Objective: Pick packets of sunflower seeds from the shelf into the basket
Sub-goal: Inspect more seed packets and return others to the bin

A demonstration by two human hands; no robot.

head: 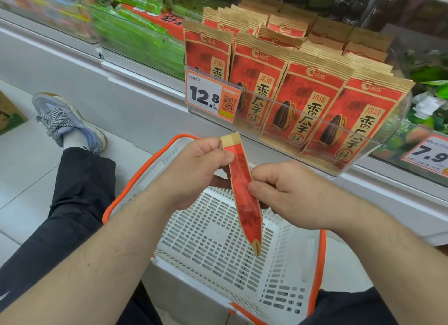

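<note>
A red and tan packet of sunflower seeds (pixel 244 194) hangs edge-on over the white basket (pixel 213 242) with orange rims. My left hand (pixel 194 172) grips the packet near its top. My right hand (pixel 286 194) pinches its middle from the right side. Behind them, several matching sunflower seed packets (pixel 312 99) stand in rows in a clear tray on the shelf (pixel 145 99). The basket's bottom shows no packets.
A price tag reading 12.8 (pixel 209 97) hangs on the clear tray front. Green packets (pixel 145 34) fill the shelf to the left. My leg and shoe (pixel 68 121) stretch across the floor at left. A second tag reading 7.9 (pixel 429 155) is at far right.
</note>
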